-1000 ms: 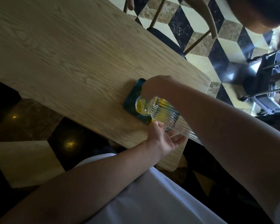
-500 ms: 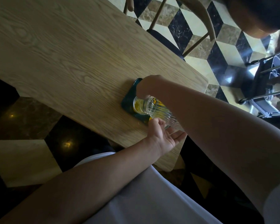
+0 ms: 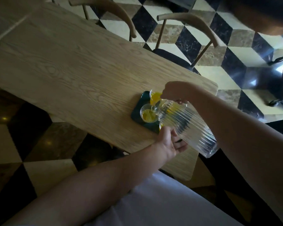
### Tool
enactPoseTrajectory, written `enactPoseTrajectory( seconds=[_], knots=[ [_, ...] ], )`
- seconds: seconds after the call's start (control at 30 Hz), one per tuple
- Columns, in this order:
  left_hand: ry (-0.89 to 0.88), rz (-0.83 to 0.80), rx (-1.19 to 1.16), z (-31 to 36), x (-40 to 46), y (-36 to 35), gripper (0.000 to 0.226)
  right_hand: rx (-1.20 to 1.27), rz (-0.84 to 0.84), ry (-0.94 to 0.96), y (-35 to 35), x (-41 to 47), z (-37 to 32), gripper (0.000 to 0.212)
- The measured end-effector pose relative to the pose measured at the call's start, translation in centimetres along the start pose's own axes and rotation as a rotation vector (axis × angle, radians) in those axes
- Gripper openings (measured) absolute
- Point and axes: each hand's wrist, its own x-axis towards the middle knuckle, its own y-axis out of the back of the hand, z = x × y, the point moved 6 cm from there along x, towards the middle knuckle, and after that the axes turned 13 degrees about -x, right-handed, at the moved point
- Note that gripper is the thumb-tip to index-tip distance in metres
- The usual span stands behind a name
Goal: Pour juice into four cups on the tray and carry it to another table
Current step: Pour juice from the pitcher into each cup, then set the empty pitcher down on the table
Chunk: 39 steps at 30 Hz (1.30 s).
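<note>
1. We find the pouring step in hand. The right hand [image 3: 173, 92] grips the neck end of a ribbed glass carafe [image 3: 185, 126], tipped steeply with its spout down over the cups and its base raised toward the person.
2. The left hand [image 3: 169, 141] lies palm up, fingers relaxed and spread, just under the carafe's body; we cannot tell whether it touches the glass.
3. The dark green tray [image 3: 138, 110] sits on the wooden table [image 3: 72, 67], near the table's near edge and its corner.
4. We count 2 clear cups plainly in view on the tray: a near cup [image 3: 147, 115] part filled with juice, under the spout, and a far cup [image 3: 154, 96] holding brighter juice, partly hidden by the right hand. A yellow glint at the tray's near corner suggests a 3rd; a 4th is not visible.
5. Little juice shows inside the carafe, only a yellow patch near its neck.
6. Our judgement: the next move calls for righting the carafe once the near cup is full, then checking the hidden cups before lifting the tray level with both hands. 2 wooden chairs [image 3: 194, 22] stand beyond the table.
</note>
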Motion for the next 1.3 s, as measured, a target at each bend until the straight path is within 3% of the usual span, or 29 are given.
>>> enactPoseTrajectory(
  seconds=[0.13, 0.37, 0.5, 0.6, 0.7, 0.8, 1.0, 1.07, 1.17, 1.3],
  knots=[
    [-0.059, 0.009, 0.082, 0.4, -0.5, 0.6, 0.012, 0.144, 0.052, 0.024, -0.3, -0.6, 2.5, 0.048],
    [-0.17, 0.042, 0.092, 5.6, -2.8, 0.9, 0.075, 0.795, 0.086, 0.156, 0.1, -0.8, 3.1, 0.038],
    [-0.311, 0.144, 0.305, 11.4, -4.6, 1.0, 0.05, 1.106, 0.05, 0.228, 1.8, -0.9, 1.4, 0.029],
    [-0.415, 0.157, 0.538, 16.7, -5.9, 1.0, 0.059, 1.373, -0.001, 0.204, 3.1, 0.3, 0.2, 0.025],
    [-0.565, 0.189, 0.789, 21.3, -7.4, 0.0, 0.055, 1.601, -0.043, 0.16, 4.1, 2.3, -1.0, 0.031],
    [-0.642, 0.258, 1.044, 25.4, -7.2, -0.9, 0.068, 1.728, -0.08, 0.117, 4.5, 4.5, -2.5, 0.04],
    [-0.671, 0.434, 1.176, 33.4, -4.3, 0.7, 0.099, 1.933, 0.018, -0.109, 2.7, 8.4, -5.0, 0.037],
    [-0.687, 0.389, 1.154, 35.0, -2.7, 1.1, 0.092, 1.937, 0.079, -0.185, 1.9, 9.3, -5.7, 0.03],
    [-0.721, 0.245, 1.034, 36.4, -0.6, 1.8, 0.062, 1.908, 0.204, -0.254, 1.4, 10.6, -6.2, 0.016],
    [-0.693, 0.086, 0.842, 36.4, 1.1, 3.7, 0.047, 1.848, 0.411, -0.232, 1.8, 12.0, -5.6, 0.022]
  ],
)
